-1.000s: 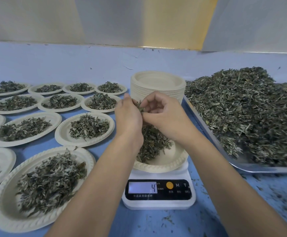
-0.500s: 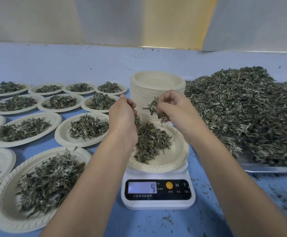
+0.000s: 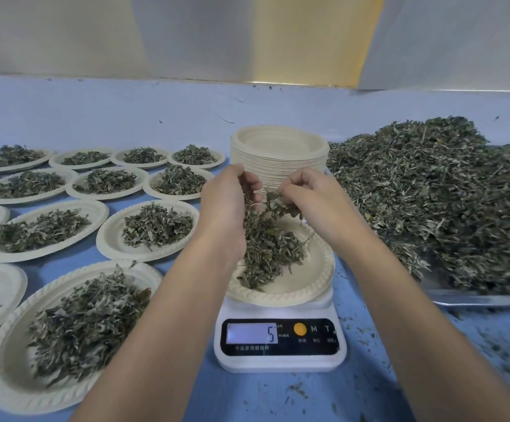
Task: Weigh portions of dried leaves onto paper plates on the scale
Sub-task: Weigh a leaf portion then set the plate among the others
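Note:
A white kitchen scale (image 3: pixel 279 359) stands in front of me, its display reading 5. On it sits a cream paper plate (image 3: pixel 314 278) with a small heap of dried leaves (image 3: pixel 270 254). Above that plate my right hand (image 3: pixel 314 199) pinches a clump of dried leaves, some hanging down from its fingers. My left hand (image 3: pixel 226 205) is close beside it with curled fingers, touching the same hanging leaves; its grip is partly hidden.
A tall stack of blank paper plates (image 3: pixel 279 159) stands behind the scale. On the right, a metal tray (image 3: pixel 475 298) holds a large pile of dried leaves (image 3: pixel 436 196). Several filled plates (image 3: pixel 74 327) cover the blue table to the left. Leaf crumbs litter the table's right front.
Both hands have come closer together again over the plate, with leaves hanging between them. The scale reading went from 4 to 5.

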A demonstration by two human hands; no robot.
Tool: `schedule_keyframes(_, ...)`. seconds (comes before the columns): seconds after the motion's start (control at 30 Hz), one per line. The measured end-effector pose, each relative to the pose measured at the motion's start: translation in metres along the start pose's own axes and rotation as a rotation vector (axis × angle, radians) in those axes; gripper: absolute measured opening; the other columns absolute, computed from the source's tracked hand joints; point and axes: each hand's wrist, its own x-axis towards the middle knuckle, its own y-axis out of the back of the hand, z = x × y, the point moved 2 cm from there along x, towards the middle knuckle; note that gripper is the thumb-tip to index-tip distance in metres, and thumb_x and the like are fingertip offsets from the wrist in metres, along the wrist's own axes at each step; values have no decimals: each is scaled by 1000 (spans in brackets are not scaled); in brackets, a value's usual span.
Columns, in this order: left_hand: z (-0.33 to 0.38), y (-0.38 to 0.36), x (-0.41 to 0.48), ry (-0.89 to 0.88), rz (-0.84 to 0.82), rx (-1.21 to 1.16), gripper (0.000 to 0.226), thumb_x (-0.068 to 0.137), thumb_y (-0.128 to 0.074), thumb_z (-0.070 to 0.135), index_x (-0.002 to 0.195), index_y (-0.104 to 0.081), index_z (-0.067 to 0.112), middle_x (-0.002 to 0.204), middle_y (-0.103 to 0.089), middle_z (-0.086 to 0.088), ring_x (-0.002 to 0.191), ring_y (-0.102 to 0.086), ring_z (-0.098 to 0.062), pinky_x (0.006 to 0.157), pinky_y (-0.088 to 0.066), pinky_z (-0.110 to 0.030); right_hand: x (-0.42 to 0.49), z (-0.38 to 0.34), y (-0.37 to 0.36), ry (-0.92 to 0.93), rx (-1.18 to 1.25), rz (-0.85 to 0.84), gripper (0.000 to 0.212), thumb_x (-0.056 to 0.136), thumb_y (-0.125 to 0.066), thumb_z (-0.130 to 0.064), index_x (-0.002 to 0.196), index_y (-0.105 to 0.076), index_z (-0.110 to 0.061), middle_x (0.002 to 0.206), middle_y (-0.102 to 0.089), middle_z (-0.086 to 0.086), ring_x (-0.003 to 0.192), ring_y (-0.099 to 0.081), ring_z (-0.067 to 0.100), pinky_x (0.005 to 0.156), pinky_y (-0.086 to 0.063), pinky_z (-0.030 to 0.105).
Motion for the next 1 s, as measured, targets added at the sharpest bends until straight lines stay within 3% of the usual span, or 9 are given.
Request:
schedule_keyframes(0.07,2,-1,-3,-6,-46,79,35,96,-45,19,63,-55,12,55,-62,1,47,-53,-11,46,-40,-20,1,1,0,-1,-5,-14,14,85,-54,-22,83,-65,-14,76,-68,-5,74,-57,11,65,-41,31)
schedule_keyframes(0.23,6,-7,-13,-20,-113,244,31,92,-46,19,63,-58,14,58,-65,5,53,-62,-9,58,-47,-21,1,6,-1,-22,73,-55,22,84,-52,-19,65,-60,-24,64,-70,-7,64,-61,5,49,-40,11)
schedule_keyframes(0.37,8,-9,-16,-16,-123,278,30,91,-45,18,65,-59,13,60,-67,5,53,-64,-8,62,-48,-20,4,7,0,-20,101,-19,22,83,-53,-16,64,-61,-24,64,-68,-8,65,-63,10,64,-45,25)
schedule_keyframes(0.5,8,-8,-15,-23,-88,305,28,90,-45,16,66,-59,12,59,-69,5,54,-63,-8,61,-49,-19,4,9,-1,-4,131,8,16,83,-56,-15,74,-64,-25,68,-65,-9,57,-58,2,57,-42,19)
schedule_keyframes(0.63,8,-7,-12,-43,-46,376,26,87,-47,16,67,-63,11,59,-69,1,69,-64,-15,72,-48,-28,5,9,-3,4,110,24,17,81,-59,-12,75,-65,-27,69,-62,-6,58,-50,6,60,-38,26)
schedule_keyframes(0.7,8,-6,-12,-69,-40,412,27,87,-46,17,68,-64,11,61,-70,-1,71,-65,-15,67,-45,-26,5,9,-4,0,120,24,18,81,-59,-10,75,-64,-27,71,-64,-3,55,-48,5,59,-37,27)
schedule_keyframes(0.87,8,-7,-10,-110,-47,442,27,88,-45,17,71,-65,7,65,-71,-3,54,-66,-16,68,-45,-27,5,8,-4,6,124,33,17,83,-58,-15,73,-65,-27,65,-59,-7,57,-50,9,64,-41,32)
schedule_keyframes(1.0,8,-7,-9,-130,-44,452,28,87,-45,15,69,-64,7,66,-72,-5,55,-68,-17,65,-45,-26,5,7,-3,11,132,35,19,84,-57,-14,71,-65,-26,62,-58,-10,52,-49,6,60,-41,28)
